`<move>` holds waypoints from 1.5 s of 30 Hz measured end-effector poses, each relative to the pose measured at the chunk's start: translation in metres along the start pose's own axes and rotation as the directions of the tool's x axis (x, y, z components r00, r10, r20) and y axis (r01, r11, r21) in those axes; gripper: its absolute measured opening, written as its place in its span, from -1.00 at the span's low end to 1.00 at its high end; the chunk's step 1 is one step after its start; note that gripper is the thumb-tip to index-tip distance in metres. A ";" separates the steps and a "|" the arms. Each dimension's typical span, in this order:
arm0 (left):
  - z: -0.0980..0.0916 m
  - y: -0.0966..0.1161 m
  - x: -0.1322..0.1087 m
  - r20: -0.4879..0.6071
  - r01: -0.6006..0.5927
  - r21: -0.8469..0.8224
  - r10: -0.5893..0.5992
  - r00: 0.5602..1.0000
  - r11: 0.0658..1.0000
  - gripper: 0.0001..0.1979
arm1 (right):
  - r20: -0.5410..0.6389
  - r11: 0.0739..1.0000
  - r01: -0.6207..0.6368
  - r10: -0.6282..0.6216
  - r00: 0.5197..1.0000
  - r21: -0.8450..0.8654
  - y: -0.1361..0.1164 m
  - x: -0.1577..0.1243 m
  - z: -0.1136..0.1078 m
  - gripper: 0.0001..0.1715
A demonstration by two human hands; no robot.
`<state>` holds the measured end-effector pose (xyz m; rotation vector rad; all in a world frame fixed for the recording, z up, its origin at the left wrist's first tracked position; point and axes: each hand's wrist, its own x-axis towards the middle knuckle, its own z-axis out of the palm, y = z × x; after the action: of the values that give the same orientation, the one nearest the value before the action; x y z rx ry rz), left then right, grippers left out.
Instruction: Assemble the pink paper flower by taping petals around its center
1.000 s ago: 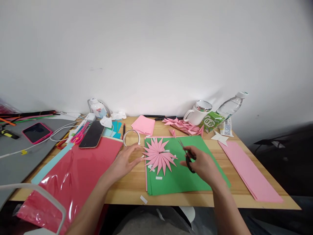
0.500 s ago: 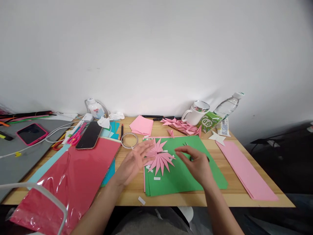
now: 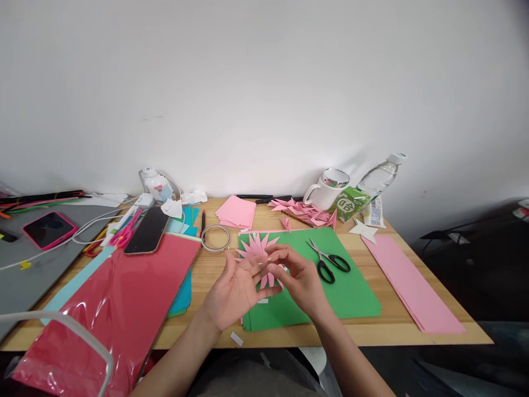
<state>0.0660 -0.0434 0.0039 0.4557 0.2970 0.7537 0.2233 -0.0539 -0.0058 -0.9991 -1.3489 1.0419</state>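
Note:
My left hand (image 3: 235, 295) is held palm up with its fingers stretched out. Its fingertips meet my right hand (image 3: 303, 284), whose thumb and index finger are pinched together; whatever sits in the pinch is too small to name. Beneath both hands lies a many-pointed pink folded-paper flower (image 3: 255, 245), partly covered by the fingers. It rests on a stack of green paper (image 3: 351, 300). Black-handled scissors (image 3: 322, 254) lie on that paper, to the right of my right hand, with the blades slightly apart. A small white strip (image 3: 263, 301) is just below the flower.
A tape roll (image 3: 215, 250) and pink squares (image 3: 235, 212) lie behind my left hand. Folded pink pieces (image 3: 303, 212), a white mug (image 3: 324, 194), a green box (image 3: 349, 204) and a bottle (image 3: 378, 177) stand at the back right. Red paper (image 3: 149, 286) and a phone (image 3: 146, 231) are left.
My hands have come together over the flower, the right one moving left and uncovering the scissors. The left palm has turned upward. The whole view has shifted slightly.

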 end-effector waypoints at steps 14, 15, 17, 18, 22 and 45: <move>0.000 0.013 0.001 0.003 -0.200 0.523 0.232 0.973 0.829 -0.42 | -0.075 0.962 0.084 -0.107 0.991 -0.260 -0.008 0.000 -0.005 -0.88; -0.003 0.017 0.002 -0.023 -0.221 0.568 0.284 0.959 0.793 -0.41 | -0.084 0.967 0.073 -0.097 0.992 -0.246 -0.006 0.002 -0.008 -0.87; -0.010 0.025 0.005 -0.088 -0.262 0.655 0.416 0.905 0.709 -0.39 | -0.101 0.972 0.041 -0.066 0.993 -0.231 0.000 0.006 -0.016 -0.85; -0.014 0.029 0.007 -0.117 -0.268 0.711 0.486 0.866 0.650 -0.41 | -0.107 0.969 0.015 -0.042 0.993 -0.246 0.004 0.009 -0.020 -0.85; -0.035 0.039 0.018 -0.285 -0.154 0.819 0.625 0.727 0.553 -0.62 | -0.122 0.904 -0.133 0.090 0.988 -0.406 0.025 0.019 -0.036 -0.79; -0.061 0.039 0.065 -0.169 0.029 0.978 0.700 0.693 0.207 -0.58 | -0.006 0.824 -0.410 0.443 0.896 -0.392 0.054 0.054 -0.023 -0.23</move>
<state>0.0624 0.0456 -0.0357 1.5302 1.3847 1.1621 0.2442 0.0126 -0.0439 -1.6271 -1.4696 1.1817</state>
